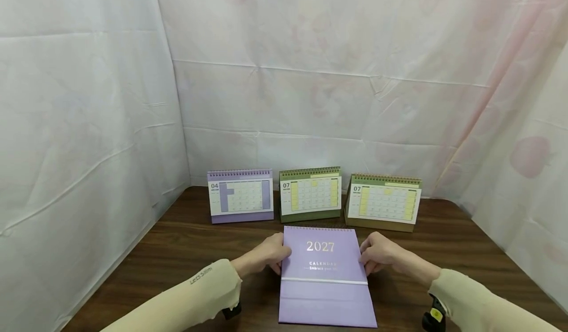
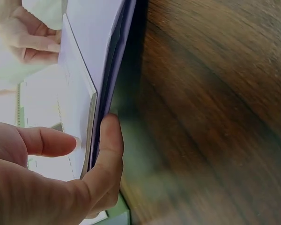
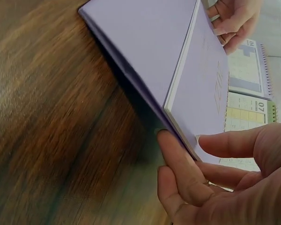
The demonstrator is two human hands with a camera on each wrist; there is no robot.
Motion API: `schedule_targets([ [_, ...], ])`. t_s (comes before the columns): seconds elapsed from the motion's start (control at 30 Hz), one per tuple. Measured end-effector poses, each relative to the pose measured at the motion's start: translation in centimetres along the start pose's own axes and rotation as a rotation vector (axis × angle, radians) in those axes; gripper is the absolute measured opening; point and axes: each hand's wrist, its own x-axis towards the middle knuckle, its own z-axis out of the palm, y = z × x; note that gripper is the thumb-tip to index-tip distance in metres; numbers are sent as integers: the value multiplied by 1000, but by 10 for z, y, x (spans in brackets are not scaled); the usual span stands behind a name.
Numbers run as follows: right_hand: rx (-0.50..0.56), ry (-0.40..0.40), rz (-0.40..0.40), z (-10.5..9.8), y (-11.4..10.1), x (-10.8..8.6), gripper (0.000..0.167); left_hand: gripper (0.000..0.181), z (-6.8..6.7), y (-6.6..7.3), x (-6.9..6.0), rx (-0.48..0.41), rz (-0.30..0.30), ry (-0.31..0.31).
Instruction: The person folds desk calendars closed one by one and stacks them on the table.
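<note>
A purple desk calendar with gold "2027" lettering and a spiral along its top edge lies folded nearly flat, held between both hands. On its left edge my left hand grips with the thumb on the cover and fingers beneath, as the left wrist view shows. The right edge is pinched likewise by my right hand. In the right wrist view the purple backing reaches past the white-edged page block and is tilted above the wood. The calendar's underside is mostly hidden.
Behind stand three spiral calendars in a row: a purple one showing 04 at left, a green one showing 07 in the middle, another green one at right. White cloth hangs around the dark wooden table.
</note>
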Motion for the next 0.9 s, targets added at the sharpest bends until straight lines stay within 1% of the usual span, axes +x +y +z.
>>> schedule_targets([
  [0.17, -1, 18, 27, 2, 3, 4, 7, 16, 1, -6, 4, -19, -2, 11],
  [0.33, 15, 44, 65, 4, 6, 7, 8, 15, 3, -11, 8, -32, -2, 22],
  [0.4, 25, 48, 68, 5, 8, 9, 8, 14, 4, -12, 10, -29, -4, 24],
  [0.47, 41, 51, 66, 7, 10, 10, 8, 14, 5, -14, 11, -20, -1, 27],
  [0.6, 62, 66, 61, 8, 14, 10, 8, 15, 6, -18, 13, 15, 30, 44],
  [0.73, 35, 105, 46, 9, 15, 9, 10, 14, 7, -20, 16, 84, 76, 55],
  [0.8, -6, 150, 15, 11, 15, 8, 15, 15, 7, -20, 17, 171, 103, 71],
  [0.83, -59, 191, -28, 12, 15, 7, 18, 19, 7, -19, 17, 226, 123, 83],
  [0.87, -116, 235, -94, 15, 15, 7, 22, 27, 6, -19, 17, 278, 142, 93],
  [0.9, -193, 285, -180, 18, 15, 6, 28, 36, 6, -18, 17, 335, 167, 98],
])
